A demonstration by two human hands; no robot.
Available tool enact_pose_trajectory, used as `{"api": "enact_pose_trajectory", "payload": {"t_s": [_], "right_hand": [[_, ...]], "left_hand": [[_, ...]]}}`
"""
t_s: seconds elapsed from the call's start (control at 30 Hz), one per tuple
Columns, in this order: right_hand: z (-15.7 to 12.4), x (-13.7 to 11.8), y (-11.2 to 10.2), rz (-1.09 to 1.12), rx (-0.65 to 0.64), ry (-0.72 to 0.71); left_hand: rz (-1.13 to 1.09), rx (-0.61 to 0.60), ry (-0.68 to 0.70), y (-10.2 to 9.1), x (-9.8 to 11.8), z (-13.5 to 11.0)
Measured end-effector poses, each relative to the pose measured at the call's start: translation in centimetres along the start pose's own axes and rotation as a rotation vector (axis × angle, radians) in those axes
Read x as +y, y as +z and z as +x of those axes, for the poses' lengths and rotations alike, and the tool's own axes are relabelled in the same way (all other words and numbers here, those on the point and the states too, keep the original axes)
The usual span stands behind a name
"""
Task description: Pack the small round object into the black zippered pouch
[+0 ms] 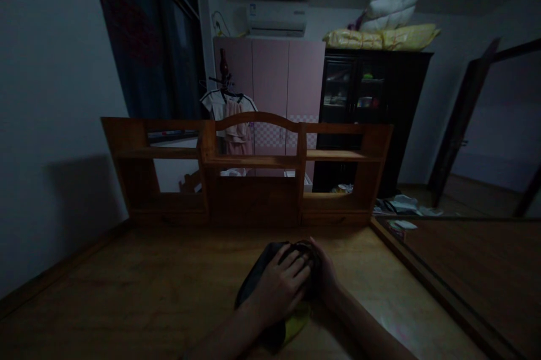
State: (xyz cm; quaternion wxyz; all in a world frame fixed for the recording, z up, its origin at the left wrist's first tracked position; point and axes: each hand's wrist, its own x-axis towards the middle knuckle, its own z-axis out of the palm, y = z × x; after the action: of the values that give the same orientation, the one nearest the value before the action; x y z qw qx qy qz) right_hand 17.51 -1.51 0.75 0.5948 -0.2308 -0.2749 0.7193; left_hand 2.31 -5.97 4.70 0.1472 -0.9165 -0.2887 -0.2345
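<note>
A dark cloth or bag [257,275] lies on the wooden surface [147,287] in front of me, with a yellow-green patch [297,325] showing at its near edge. My left hand [281,284] lies on top of it, fingers bent and pressed onto the dark material. My right hand [323,275] is at its right side, fingers curled round the far end. The room is very dim, so what the dark thing is cannot be made out.
A wooden shelf unit [253,168] with open compartments stands at the far edge of the surface. Behind it are a pink wardrobe [287,84], a dark cabinet [372,112] with bundled bedding on top, hanging clothes [230,118], and an open door [465,118] at right.
</note>
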Motion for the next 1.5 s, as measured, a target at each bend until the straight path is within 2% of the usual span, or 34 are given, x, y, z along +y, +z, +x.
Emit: {"api": "enact_pose_trajectory", "payload": {"t_s": [0.13, 0.23, 0.43, 0.5, 0.67, 0.83, 1.07, 1.3, 1.4, 1.5], "right_hand": [[0.0, 0.0, 0.2, 0.025, 0.028, 0.034], [-0.3, -0.3, 0.8, 0.023, 0.007, 0.032], [-1.4, -1.6, 3.0, 0.026, -0.198, 0.015], [-1.5, -1.6, 3.3, 0.007, -0.227, 0.005], [-1.0, -0.8, 2.8, -0.052, -0.215, -0.015], [-1.1, -0.6, 2.8, -0.078, -0.247, 0.043], [-0.2, 0.1, 1.9, -0.081, -0.218, 0.036], [0.0, 0.3, 1.1, -0.053, -0.106, 0.068], [-0.2, 0.0, 1.3, -0.053, -0.076, 0.062], [-0.4, -0.4, 1.6, -0.048, -0.063, 0.074]], "left_hand": [[0.066, -0.009, -0.061, 1.0, 0.3, -0.6], [0.113, 0.027, -0.112, 1.6, 0.6, -0.9], [0.200, 0.113, -0.220, 1.4, 2.0, -0.6], [0.194, 0.134, -0.247, 1.5, 2.2, -0.4], [0.135, 0.117, -0.250, 1.6, 2.0, -0.2], [0.072, 0.081, -0.206, 1.3, 1.9, 0.0], [-0.102, 0.128, -0.251, 1.4, 1.8, 0.0], [-0.299, 0.284, -0.362, 2.5, 1.2, -0.4], [-0.374, 0.296, -0.385, 2.7, 1.0, -0.6], [-0.423, 0.261, -0.344, 2.5, 0.9, -0.6]]}}
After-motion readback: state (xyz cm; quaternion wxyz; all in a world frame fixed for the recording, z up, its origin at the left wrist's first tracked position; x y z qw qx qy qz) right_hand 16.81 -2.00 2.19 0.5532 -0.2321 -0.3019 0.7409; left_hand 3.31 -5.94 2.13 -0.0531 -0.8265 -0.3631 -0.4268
